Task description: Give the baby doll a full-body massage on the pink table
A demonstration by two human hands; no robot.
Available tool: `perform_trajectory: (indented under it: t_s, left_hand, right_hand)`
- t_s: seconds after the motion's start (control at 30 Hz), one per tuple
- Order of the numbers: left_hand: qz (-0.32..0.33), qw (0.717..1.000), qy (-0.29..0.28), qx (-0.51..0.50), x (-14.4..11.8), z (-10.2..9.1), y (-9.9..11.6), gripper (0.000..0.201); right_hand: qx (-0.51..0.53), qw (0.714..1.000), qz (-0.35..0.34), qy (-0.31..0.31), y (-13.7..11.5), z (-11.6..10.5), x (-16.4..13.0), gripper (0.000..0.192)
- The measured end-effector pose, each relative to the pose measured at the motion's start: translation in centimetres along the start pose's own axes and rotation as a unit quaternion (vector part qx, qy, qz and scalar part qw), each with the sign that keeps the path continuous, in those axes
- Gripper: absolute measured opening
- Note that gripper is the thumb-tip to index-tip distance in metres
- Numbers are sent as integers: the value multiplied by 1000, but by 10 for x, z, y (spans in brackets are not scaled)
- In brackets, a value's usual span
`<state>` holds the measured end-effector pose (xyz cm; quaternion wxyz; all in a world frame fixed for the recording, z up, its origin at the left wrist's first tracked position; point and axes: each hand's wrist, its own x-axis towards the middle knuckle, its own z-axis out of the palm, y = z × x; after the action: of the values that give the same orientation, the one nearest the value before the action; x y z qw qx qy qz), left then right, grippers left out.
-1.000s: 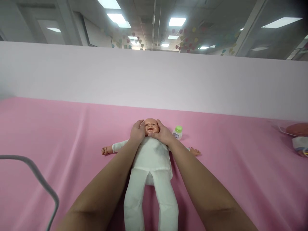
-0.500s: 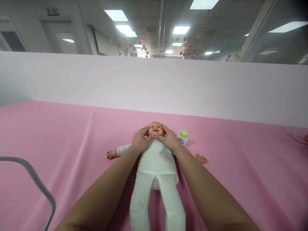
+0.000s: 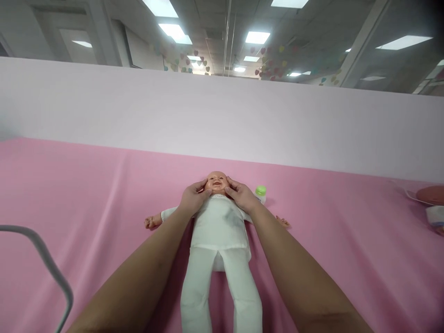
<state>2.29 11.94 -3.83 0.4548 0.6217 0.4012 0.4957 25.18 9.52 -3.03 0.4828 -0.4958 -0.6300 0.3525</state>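
A baby doll (image 3: 220, 231) in a white top and trousers lies on its back, arms spread, on a pink sheet. My left hand (image 3: 193, 200) cups the side of its head at the image left, thumb along the jaw. On the other side my right hand (image 3: 243, 196) does the same, its thumb at the cheek and its fingers up beside the temple. The doll's face shows between my hands; the outer sides of its head are covered by my fingers. Just right of my right hand stands a small clear bottle (image 3: 261, 194) with a green cap, partly hidden by my wrist.
The pink sheet (image 3: 79, 194) ends at a white wall or panel (image 3: 222, 118) behind the doll, with glass above it. A grey cable or tube (image 3: 52, 268) bends at the lower left. At the right edge lies a brownish round object (image 3: 431, 194) with a white item (image 3: 435, 215) below.
My thumbs have slid apart, from the doll's chin outward to its jaw and cheeks. The view has shifted a little, bringing in more at the right edge.
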Motion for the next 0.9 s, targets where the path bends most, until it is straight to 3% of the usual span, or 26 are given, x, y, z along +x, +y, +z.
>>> perform_trajectory:
  t_s: [0.13, 0.3, 0.4, 0.6, 0.77, 0.9]
  left_hand:
    - [5, 999, 3, -32, 3, -1, -3, 54]
    - [2, 998, 56, 41, 2, 2, 0, 40]
    - [9, 996, 51, 76, -1, 3, 5, 43]
    - [-3, 991, 44, 124, -6, 10, 7, 79]
    - [4, 991, 48, 128, -5, 12, 4, 73]
    - [7, 994, 45, 104, -3, 8, 0, 67]
  right_hand:
    - [51, 999, 6, -15, 6, 1, 1, 70]
    - [31, 999, 2, 17, 2, 5, 1, 69]
    - [-8, 1000, 0, 29, -2, 9, 0, 76]
    - [-15, 997, 14, 74, 0, 19, -1, 88]
    - [-8, 997, 8, 81, 4, 18, 1, 88]
    - [60, 998, 3, 33, 8, 11, 2, 83]
